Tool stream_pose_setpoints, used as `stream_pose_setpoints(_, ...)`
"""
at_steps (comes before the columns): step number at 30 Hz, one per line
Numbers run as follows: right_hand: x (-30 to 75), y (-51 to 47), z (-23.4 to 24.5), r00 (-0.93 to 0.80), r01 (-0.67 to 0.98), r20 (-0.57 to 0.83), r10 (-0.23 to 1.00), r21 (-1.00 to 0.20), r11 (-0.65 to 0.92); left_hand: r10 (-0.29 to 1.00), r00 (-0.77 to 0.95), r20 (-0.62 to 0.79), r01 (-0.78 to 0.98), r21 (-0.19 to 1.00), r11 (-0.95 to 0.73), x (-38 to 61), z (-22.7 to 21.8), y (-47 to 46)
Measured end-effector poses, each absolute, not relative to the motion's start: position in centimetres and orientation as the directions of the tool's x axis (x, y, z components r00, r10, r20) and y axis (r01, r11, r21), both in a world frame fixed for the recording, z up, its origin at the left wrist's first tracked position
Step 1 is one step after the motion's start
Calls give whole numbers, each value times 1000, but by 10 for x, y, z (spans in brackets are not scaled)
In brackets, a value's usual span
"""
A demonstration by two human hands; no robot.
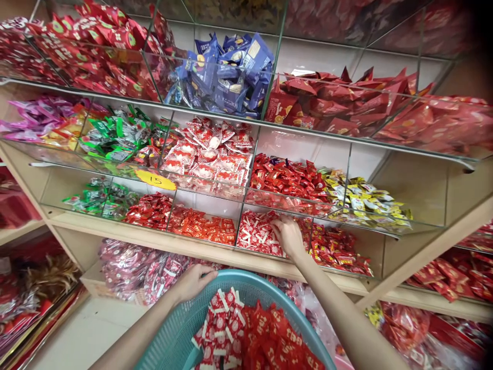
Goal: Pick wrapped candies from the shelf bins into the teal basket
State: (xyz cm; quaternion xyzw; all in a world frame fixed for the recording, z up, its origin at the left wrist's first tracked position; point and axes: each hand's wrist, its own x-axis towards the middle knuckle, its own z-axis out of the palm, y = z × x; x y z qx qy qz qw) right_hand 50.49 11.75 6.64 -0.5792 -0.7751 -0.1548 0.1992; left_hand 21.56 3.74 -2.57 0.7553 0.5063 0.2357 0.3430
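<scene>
My left hand [194, 281] grips the rim of a teal plastic basket [308, 319], with the fingers hooked over its far left edge. Inside the basket lie red-and-white wrapped candies [223, 324] on the left and bright red wrapped candies [273, 334] on the right. My right hand [288, 235] reaches into a clear compartment on the lowest candy shelf. Its fingers are curled together at the red-and-white wrapped candies [257, 231] there. Whatever is between those fingertips is too small to make out.
Clear dividers split the shelves into bins. Blue packets [231, 77] and red packets [339, 100] fill the top row. A yellow oval price tag [155, 179] reads 15. The wooden shelf edge [154, 244] runs behind the basket. Bagged candies [131, 267] lie below it.
</scene>
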Motion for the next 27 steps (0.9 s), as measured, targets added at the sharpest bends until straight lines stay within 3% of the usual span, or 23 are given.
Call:
stream_pose_setpoints(9, 495, 68, 71, -176, 822, 607, 775, -342, 455, 927, 374, 24, 631, 726, -274, 215, -29, 39)
stream_pose_setpoints(13, 476, 28, 55, -268, 689, 450, 852, -529, 496, 925, 380, 28, 638, 715, -284, 215, -30, 39)
stream_pose_setpoints(17, 464, 9, 29, -354, 609, 224, 908, -682, 405, 918, 396, 28, 626, 723, -292, 214, -31, 39)
stream_pose_setpoints(21, 457, 6, 1, -419, 599, 47, 907, -736, 315, 916, 402, 24, 629, 719, -295, 214, -31, 39)
stream_pose_setpoints(27, 448, 3, -24, -424, 649, -74, 902, -720, 246, 917, 397, 25, 642, 706, -297, 215, -29, 41)
